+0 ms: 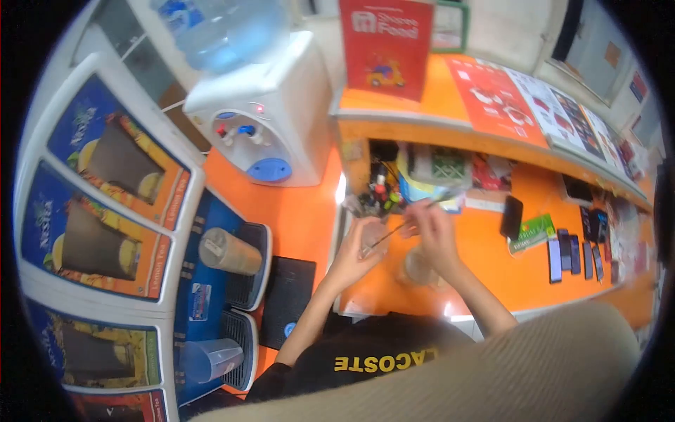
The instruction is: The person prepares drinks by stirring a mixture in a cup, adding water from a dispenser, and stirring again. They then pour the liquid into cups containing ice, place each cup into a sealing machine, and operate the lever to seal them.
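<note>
My left hand [351, 252] is wrapped round a small clear cup [373, 238], tilted above the orange counter [365, 292]. A thin dark stick or spoon [384, 239] reaches from the cup toward my right hand [430, 228], whose fingers pinch its upper end. Just below my right hand, a clear cup or jar [420, 267] stands on the counter, partly covered by the hand and blurred. What lies inside the held cup is too blurred to make out.
A water dispenser [299, 105] and a drink machine [186, 281] holding two cups stand at left. An orange shelf [450, 126] with a red sign [387, 49] runs above the counter. Several phones [555, 260] and a green box [534, 232] lie at right.
</note>
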Motion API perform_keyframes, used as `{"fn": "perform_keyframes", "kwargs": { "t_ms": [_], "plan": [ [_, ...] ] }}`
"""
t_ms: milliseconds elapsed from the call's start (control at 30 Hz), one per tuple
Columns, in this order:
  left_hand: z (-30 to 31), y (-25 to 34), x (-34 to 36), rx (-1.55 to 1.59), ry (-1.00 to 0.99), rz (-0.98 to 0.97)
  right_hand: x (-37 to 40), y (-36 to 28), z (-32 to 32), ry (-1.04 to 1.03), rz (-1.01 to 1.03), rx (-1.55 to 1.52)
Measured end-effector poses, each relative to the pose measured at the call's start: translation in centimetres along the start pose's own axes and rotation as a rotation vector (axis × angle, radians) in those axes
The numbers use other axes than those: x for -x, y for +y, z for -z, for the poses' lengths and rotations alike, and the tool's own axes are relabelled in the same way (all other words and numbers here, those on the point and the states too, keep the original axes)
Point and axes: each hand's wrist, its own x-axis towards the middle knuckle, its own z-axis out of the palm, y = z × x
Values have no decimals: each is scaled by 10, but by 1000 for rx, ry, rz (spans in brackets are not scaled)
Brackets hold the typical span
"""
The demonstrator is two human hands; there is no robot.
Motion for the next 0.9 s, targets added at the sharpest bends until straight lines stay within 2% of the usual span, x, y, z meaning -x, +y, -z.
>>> {"fn": "perform_keyframes", "kwargs": {
  "t_ms": [33, 67, 167, 267, 367, 400, 433, 533, 567, 667, 767, 900],
  "plan": [
    [11, -6, -1, 152, 75, 78, -13, -19, -18, -123, 123, 164],
    [23, -19, -3, 185, 172, 60, -27, -32, -35, -239, 250, 333],
    [75, -44, -11, 287, 456, 7, -76, -47, -73, -485, 394, 460],
    [133, -54, -26, 482, 655, 129, -139, -31, -132, -463, 598, 568],
    [176, -143, -63, -67, 950, 35, -189, -23, -194, -390, 643, 616],
    [191, -160, -73, -300, 1022, 0, -205, -15, -212, -365, 650, 640],
    [192, -143, -81, -313, 1070, 16, -222, 2, -232, -339, 645, 678],
    [201, -159, -108, -202, 1056, 39, -246, 23, -262, -283, 688, 717],
    [204, -166, -117, -75, 998, -21, -248, 30, -265, -273, 705, 720],
    [206, -153, -130, 130, 909, -22, -237, 23, -257, -325, 645, 743],
    [207, -174, -135, -25, 897, 26, -227, 32, -246, -316, 674, 744],
    [204, -177, -135, -126, 880, 114, -221, 37, -234, -364, 582, 810]
  ]
}}
